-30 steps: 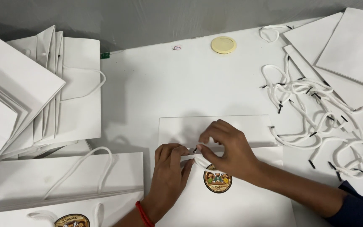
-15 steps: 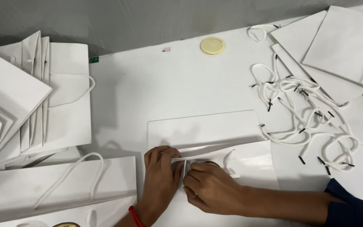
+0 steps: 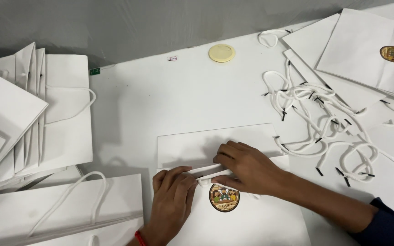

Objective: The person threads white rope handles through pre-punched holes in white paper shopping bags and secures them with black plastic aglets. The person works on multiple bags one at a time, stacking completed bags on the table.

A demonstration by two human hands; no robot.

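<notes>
A flat white paper bag (image 3: 197, 146) with a round colourful sticker (image 3: 224, 197) lies on the white table in front of me. My left hand (image 3: 172, 200) presses on the bag's near half, fingertips at its top fold. My right hand (image 3: 247, 166) rests across the fold just above the sticker, fingers pinching the white cord handle (image 3: 204, 181) at the bag's rim. Both hands meet at the folded edge.
A tangle of loose white cords with black tips (image 3: 324, 123) lies to the right. Stacks of white bags sit at the left (image 3: 37, 118), lower left (image 3: 60, 209) and upper right (image 3: 365, 54). A round cream lid (image 3: 221, 53) lies at the back.
The view shifted. My right hand moved from low on the bag up across the fold, uncovering the sticker. My left hand stays at the fold.
</notes>
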